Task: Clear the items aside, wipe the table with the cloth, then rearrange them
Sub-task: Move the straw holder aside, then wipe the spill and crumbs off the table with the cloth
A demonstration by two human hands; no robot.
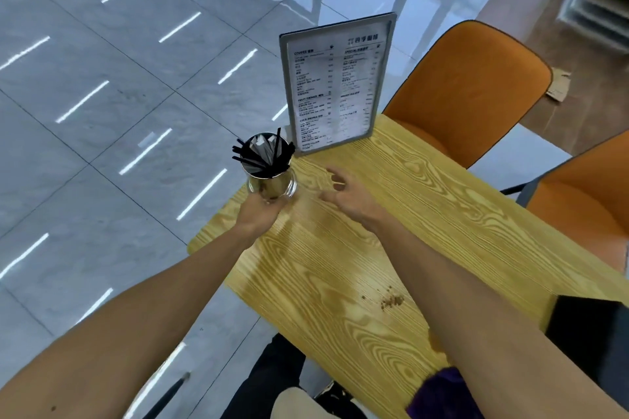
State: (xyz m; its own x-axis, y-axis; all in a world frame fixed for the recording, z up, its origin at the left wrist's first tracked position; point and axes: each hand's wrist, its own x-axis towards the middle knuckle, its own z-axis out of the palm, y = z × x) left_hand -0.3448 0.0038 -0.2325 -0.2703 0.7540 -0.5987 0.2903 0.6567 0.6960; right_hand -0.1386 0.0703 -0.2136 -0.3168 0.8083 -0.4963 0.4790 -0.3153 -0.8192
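Note:
A clear glass jar full of black straws and paper packets stands near the left edge of the yellow wooden table. My left hand grips the jar at its base. My right hand hovers just right of the jar, fingers spread, holding nothing. A framed menu stand stands upright at the table's far corner behind the jar. A purple cloth lies at the near edge, partly hidden under my right forearm. Brown crumbs are scattered on the tabletop.
Two orange chairs stand along the far right side of the table. A black flat object lies at the table's right near edge. Glossy grey floor tiles lie beyond the table's left edge.

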